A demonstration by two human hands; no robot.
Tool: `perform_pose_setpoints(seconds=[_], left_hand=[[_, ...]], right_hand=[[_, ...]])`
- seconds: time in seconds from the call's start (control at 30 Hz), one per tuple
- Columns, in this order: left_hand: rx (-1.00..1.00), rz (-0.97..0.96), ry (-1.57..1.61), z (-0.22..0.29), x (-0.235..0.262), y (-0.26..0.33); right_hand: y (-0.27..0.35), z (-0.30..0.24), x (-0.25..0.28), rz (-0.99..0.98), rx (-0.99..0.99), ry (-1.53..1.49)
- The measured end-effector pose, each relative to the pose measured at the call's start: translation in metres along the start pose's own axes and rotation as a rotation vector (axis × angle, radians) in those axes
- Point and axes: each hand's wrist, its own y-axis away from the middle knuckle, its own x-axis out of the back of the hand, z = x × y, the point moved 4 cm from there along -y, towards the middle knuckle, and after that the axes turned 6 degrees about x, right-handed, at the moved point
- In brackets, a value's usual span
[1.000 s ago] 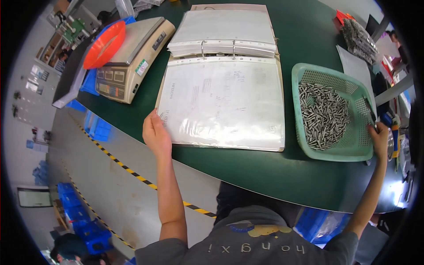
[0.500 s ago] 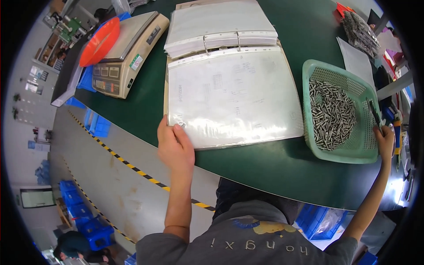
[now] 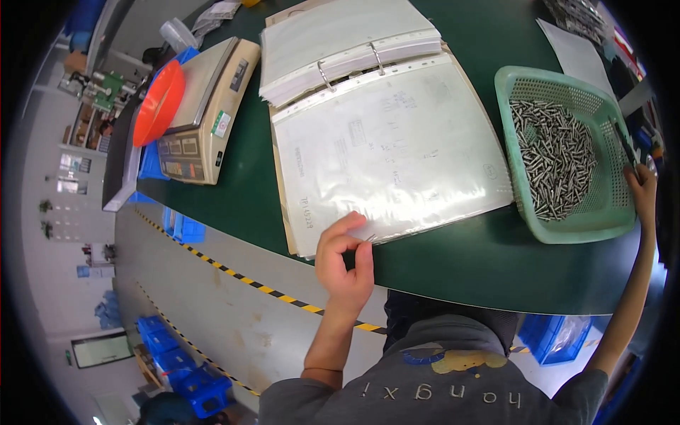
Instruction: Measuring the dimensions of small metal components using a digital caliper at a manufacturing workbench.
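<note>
An open ring binder (image 3: 397, 156) lies on the green table, its written sheet in a clear sleeve facing up. My left hand (image 3: 345, 262) is at the binder's lower edge, thumb and forefinger curved and apart; whether it touches the sleeve I cannot tell. To the right is a green plastic basket (image 3: 524, 166) holding many small metal pins (image 3: 556, 159). At the basket's right rim my right hand (image 3: 643, 193) is closed on a slim dark tool (image 3: 625, 145), which slants up over the basket wall; its exact kind is unclear.
On the left stands a beige weighing scale (image 3: 202, 120) with a red-orange dish (image 3: 159, 103). A white sheet (image 3: 575, 57) and a bag of metal parts (image 3: 577, 18) lie beyond the basket. The table edge (image 3: 234, 234) runs close below my left hand. Blue bins (image 3: 556, 338) stand beneath.
My left hand has left the binder's lower left corner and moved right along its bottom edge, fingers loosened. My right hand keeps the slim dark tool. The whole view has shifted and tilted.
</note>
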Motion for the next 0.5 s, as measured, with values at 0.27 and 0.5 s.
perform_pose_setpoints(seconds=[0.27, 0.5], left_hand=[[-0.003, 0.090, 0.145, -0.014, -0.006, 0.006], [-0.060, 0.134, 0.061, -0.007, 0.003, 0.009]], right_hand=[[0.018, 0.053, -0.003, -0.015, -0.039, -0.084], [0.019, 0.027, 0.009, -0.151, -0.177, -0.012]])
